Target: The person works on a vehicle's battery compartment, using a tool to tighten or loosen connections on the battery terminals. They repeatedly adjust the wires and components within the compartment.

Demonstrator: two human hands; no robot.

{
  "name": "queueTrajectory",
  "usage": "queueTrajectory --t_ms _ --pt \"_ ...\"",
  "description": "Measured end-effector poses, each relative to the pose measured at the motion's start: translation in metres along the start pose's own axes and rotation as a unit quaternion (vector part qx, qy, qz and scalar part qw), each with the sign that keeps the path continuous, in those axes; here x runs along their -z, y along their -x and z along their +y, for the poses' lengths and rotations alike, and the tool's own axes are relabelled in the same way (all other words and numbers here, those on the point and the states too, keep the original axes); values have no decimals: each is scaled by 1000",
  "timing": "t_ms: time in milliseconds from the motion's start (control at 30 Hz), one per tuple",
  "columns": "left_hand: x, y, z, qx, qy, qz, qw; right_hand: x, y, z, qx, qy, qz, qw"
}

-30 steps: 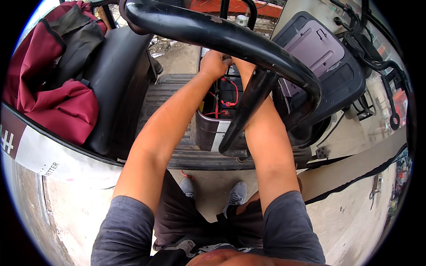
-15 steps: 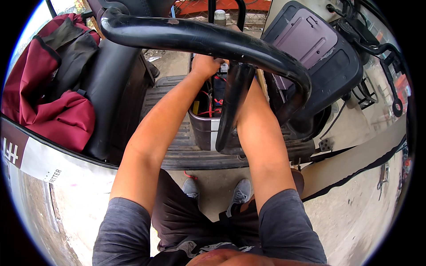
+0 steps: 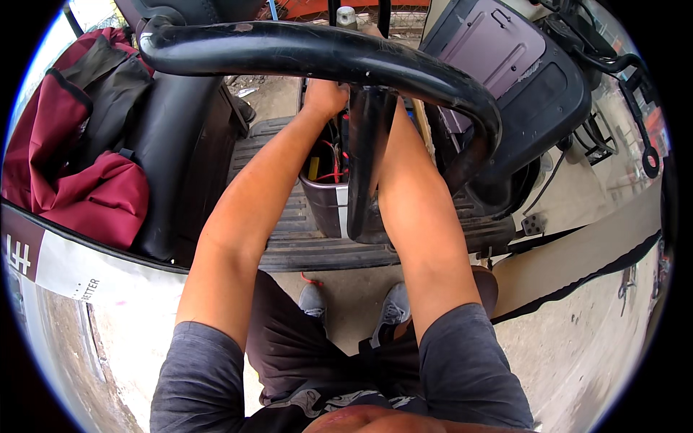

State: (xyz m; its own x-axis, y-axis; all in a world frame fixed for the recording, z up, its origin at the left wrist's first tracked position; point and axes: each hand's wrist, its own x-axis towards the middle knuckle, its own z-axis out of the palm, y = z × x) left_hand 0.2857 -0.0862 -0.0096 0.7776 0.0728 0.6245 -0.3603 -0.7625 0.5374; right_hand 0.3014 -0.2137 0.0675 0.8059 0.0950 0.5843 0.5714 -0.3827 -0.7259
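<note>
My left hand (image 3: 325,97) reaches into the far part of a dark open box (image 3: 325,209) on the ribbed floor mat. Its visible part looks curled closed, but the fingertips and anything in them are hidden. A thick black bar (image 3: 289,49) crosses in front of it. My right forearm (image 3: 415,173) passes behind the bar's black post (image 3: 368,159), and the bar hides that hand. Inside the box are red wires (image 3: 332,176) and a yellow piece (image 3: 314,168). A small patch of skin (image 3: 373,32) shows above the bar; whose it is cannot be told.
A black padded seat (image 3: 177,144) with a maroon cloth (image 3: 108,195) stands at the left. To the right a dark panel with a purple-grey cover (image 3: 498,50) leans over the floor. A foot pedal (image 3: 533,224) is near the right edge of the ribbed mat (image 3: 289,238).
The view has shifted slightly, so the bar and box sit a little higher and further left. The bar now covers more of my left hand and the box's contents.
</note>
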Motion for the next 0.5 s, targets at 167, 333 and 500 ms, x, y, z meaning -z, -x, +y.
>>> queueTrajectory --t_ms 167,333,500 --pt "4 3 -9 -46 10 34 998 18 34 -78 2 59 31 998" --pt "17 7 9 -21 51 18 998 5 21 -35 51 41 47 997" --pt "6 -2 14 -64 73 17 995 -9 -6 23 130 -2 59 990"
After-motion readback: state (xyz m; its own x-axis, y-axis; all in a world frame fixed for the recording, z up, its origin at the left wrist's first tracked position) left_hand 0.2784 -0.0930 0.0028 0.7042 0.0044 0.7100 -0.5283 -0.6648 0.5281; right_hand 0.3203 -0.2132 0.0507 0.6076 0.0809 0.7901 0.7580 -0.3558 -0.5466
